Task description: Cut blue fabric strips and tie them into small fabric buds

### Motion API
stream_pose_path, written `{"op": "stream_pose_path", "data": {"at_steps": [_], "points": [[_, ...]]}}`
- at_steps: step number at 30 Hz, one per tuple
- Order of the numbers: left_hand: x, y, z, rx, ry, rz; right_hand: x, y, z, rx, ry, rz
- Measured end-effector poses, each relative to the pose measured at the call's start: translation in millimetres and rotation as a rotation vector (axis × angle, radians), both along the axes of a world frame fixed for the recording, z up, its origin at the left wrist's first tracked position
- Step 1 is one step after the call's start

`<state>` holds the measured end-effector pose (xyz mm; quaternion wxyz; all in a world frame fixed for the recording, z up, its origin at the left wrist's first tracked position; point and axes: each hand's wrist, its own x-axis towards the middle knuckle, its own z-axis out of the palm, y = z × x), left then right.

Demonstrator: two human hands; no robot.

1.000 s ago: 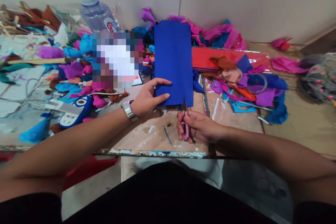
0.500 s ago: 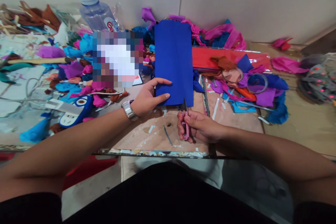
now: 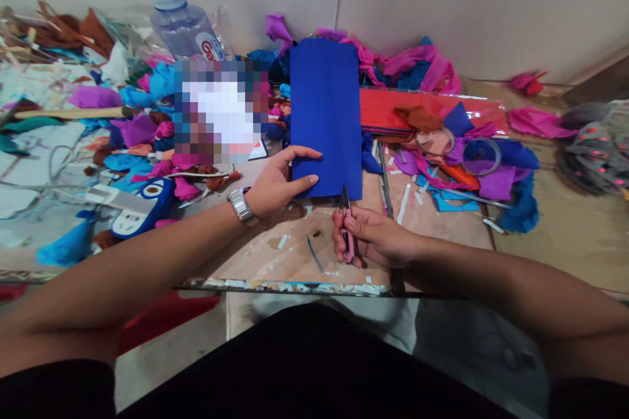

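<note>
Deep-blue rectangular sheet (image 3: 326,105), faintly creased, left hand (image 3: 276,184) loosely gripping its lower-left edge, right hand (image 3: 373,234) curled around pink-handled snips (image 3: 348,239)

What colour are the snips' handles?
The snips' handles, held in the right hand, are pink, best seen in the head view.

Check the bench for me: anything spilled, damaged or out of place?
Just clutter: a white strip lies loose right of the blue sheet, and crumpled colored pieces crowd both its sides, looking untidy. A pixelated patch hides things on the left. No spill or damage stands out.
</note>
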<state>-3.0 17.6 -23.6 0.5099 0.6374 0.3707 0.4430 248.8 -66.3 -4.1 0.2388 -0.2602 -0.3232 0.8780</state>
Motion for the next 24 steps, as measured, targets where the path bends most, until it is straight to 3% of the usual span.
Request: {"op": "stream_pose_path", "data": {"at_steps": [24], "points": [[0.9,-0.6,1.8,-0.029,-0.013,0.005,-0.9,-0.7,1.3,-0.022,0.006,-0.026]]}}
